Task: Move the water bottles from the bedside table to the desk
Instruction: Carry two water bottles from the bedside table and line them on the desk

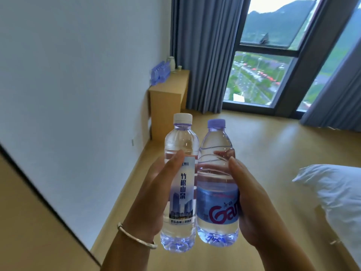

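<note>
I hold two full water bottles upright, side by side and touching, in front of me. My left hand (150, 194) grips the white-capped bottle (180, 184) with a tall building label. My right hand (252, 204) grips the purple-capped bottle (216, 184) with a blue label and pink lettering. The light wooden desk (172, 90) stands far ahead against the left wall, beside the curtain. A pack of several water bottles (159, 72) lies on the desk.
A white kettle (171, 60) and a small cup (179, 67) stand at the desk's far end. Grey curtains (205, 55) frame a big window (261, 75). A white pillow (336, 194) on the bed lies at the right. Wooden floor (244, 137) stretches ahead.
</note>
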